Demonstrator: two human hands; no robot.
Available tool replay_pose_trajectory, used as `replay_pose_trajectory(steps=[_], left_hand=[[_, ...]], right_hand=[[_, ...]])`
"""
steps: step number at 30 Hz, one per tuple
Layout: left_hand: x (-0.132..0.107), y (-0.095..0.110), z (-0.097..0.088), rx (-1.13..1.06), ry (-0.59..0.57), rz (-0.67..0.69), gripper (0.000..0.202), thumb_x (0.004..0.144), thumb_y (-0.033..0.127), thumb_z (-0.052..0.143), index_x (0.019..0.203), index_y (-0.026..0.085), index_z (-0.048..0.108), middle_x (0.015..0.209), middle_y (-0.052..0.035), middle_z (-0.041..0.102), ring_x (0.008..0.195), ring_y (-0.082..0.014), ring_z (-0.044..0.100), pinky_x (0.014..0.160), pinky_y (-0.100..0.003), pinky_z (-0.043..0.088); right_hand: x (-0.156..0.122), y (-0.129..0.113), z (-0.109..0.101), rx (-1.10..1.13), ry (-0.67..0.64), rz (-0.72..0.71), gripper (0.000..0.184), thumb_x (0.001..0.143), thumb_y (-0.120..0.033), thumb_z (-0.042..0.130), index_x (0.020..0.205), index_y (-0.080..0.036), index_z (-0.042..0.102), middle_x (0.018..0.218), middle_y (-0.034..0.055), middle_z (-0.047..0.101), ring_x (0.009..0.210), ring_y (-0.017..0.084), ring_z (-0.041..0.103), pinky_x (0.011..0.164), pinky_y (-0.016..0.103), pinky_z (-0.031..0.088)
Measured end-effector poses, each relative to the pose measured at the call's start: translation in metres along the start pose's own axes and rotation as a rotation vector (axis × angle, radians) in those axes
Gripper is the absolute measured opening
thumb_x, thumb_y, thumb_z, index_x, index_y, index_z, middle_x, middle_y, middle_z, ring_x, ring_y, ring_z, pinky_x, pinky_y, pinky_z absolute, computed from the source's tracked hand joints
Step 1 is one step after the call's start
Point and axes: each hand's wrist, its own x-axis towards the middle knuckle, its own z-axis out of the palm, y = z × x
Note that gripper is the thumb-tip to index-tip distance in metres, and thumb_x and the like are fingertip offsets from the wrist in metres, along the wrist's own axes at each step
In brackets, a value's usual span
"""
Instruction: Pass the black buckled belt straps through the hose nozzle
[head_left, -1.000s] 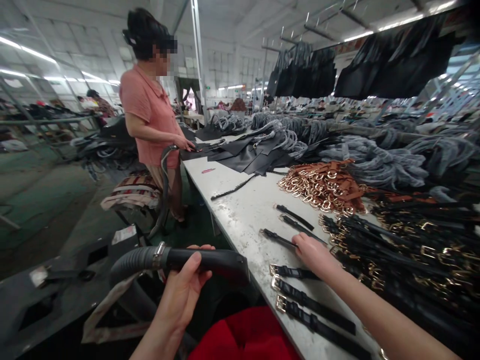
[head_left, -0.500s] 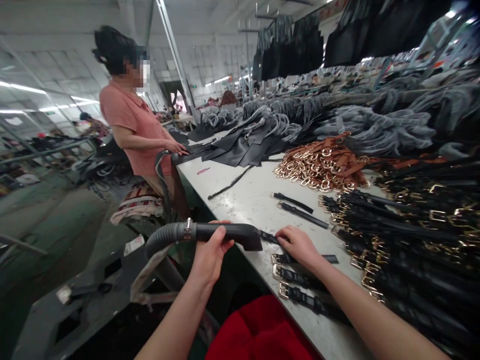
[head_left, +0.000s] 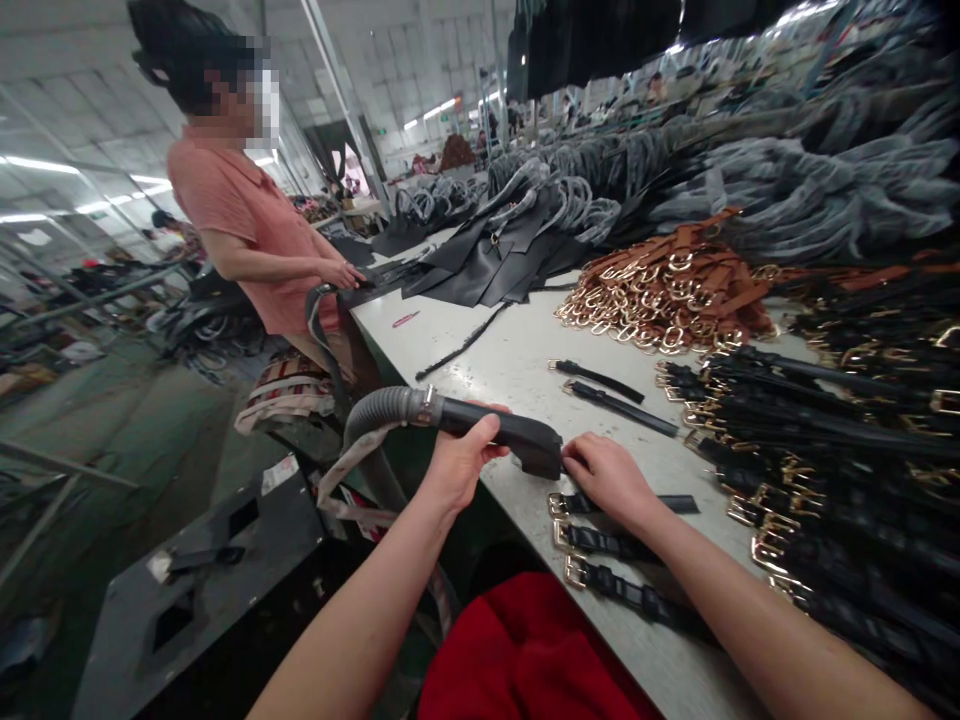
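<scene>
My left hand [head_left: 461, 468] is wrapped around a black nozzle [head_left: 531, 438] on the end of a grey ribbed hose [head_left: 384, 408], above the table's near edge. Against the nozzle's mouth, the fingertips of my right hand [head_left: 611, 482] are pinched on a black strap, most of which the nozzle and fingers hide. Below my right hand lie several black buckle straps [head_left: 619, 592] with gold buckles, side by side and partly covered by my forearm. Two thinner black straps [head_left: 626, 408] rest just beyond that hand.
On the pale table [head_left: 510, 375] lie a heap of black buckle straps [head_left: 825, 420], brown straps with gold rings [head_left: 675, 285] and black leather panels [head_left: 480, 265]. A co-worker [head_left: 240, 220] stands at the far left edge. A dark metal box [head_left: 202, 570] stands at lower left.
The nozzle and my left hand have shifted right and up, so the nozzle's mouth meets my right fingertips. The strap end visible before is now mostly hidden. The camera view has shifted slightly.
</scene>
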Motion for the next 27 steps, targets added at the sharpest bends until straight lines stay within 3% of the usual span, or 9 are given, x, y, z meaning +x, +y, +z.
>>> replay_pose_trajectory(steps=[2,7,12,15,21,27], left_hand=[[0.002,0.002,0.000,0.019,-0.023,-0.026,0.034,0.060,0.027,0.076,0.085,0.017,0.056,0.088,-0.0044,0.067,0.074,-0.0162,0.062,0.054,-0.024,0.050],[0.008,0.008,-0.005,0.038,0.045,0.022,0.033,0.060,0.027,0.075,0.085,0.018,0.056,0.087,-0.0037,0.067,0.070,-0.0141,0.061,0.052,-0.022,0.048],[0.013,0.005,0.001,0.059,-0.048,-0.013,0.034,0.059,0.028,0.076,0.085,0.017,0.057,0.087,-0.0050,0.067,0.073,-0.0160,0.062,0.052,-0.023,0.050],[0.009,0.011,-0.011,0.045,-0.004,-0.025,0.032,0.059,0.027,0.076,0.084,0.016,0.058,0.087,-0.0049,0.067,0.072,-0.0150,0.062,0.054,-0.023,0.051],[-0.024,0.032,-0.049,-0.023,0.169,0.078,0.034,0.061,0.024,0.076,0.088,0.018,0.056,0.090,-0.0045,0.068,0.077,-0.0151,0.063,0.054,-0.020,0.052],[-0.068,0.031,-0.058,-0.084,0.233,0.057,0.034,0.063,0.024,0.075,0.089,0.019,0.055,0.091,-0.0054,0.069,0.080,-0.0171,0.065,0.052,-0.020,0.051]], right_hand=[[-0.001,-0.001,-0.001,-0.013,0.006,0.011,0.014,0.084,-0.026,0.047,0.081,-0.020,0.059,0.083,0.0038,0.061,0.082,0.018,0.053,0.072,0.029,0.033],[-0.001,-0.002,-0.001,-0.036,0.013,-0.001,0.015,0.084,-0.025,0.046,0.078,-0.020,0.059,0.082,0.0040,0.060,0.081,0.018,0.052,0.073,0.028,0.033],[0.001,0.001,0.002,-0.055,0.006,0.016,0.015,0.084,-0.026,0.046,0.079,-0.020,0.059,0.083,0.0040,0.061,0.081,0.018,0.052,0.072,0.028,0.033],[0.001,-0.001,0.001,-0.065,0.005,0.016,0.017,0.085,-0.027,0.045,0.079,-0.020,0.059,0.082,0.0042,0.061,0.082,0.018,0.052,0.073,0.028,0.033],[0.000,-0.005,-0.002,-0.062,0.000,0.015,0.022,0.086,-0.028,0.041,0.080,-0.020,0.061,0.084,0.0052,0.062,0.083,0.017,0.054,0.074,0.028,0.034],[0.006,-0.010,-0.013,-0.062,-0.102,0.006,0.017,0.075,-0.036,0.057,0.079,-0.020,0.062,0.083,0.0045,0.064,0.078,0.018,0.055,0.066,0.027,0.034]])
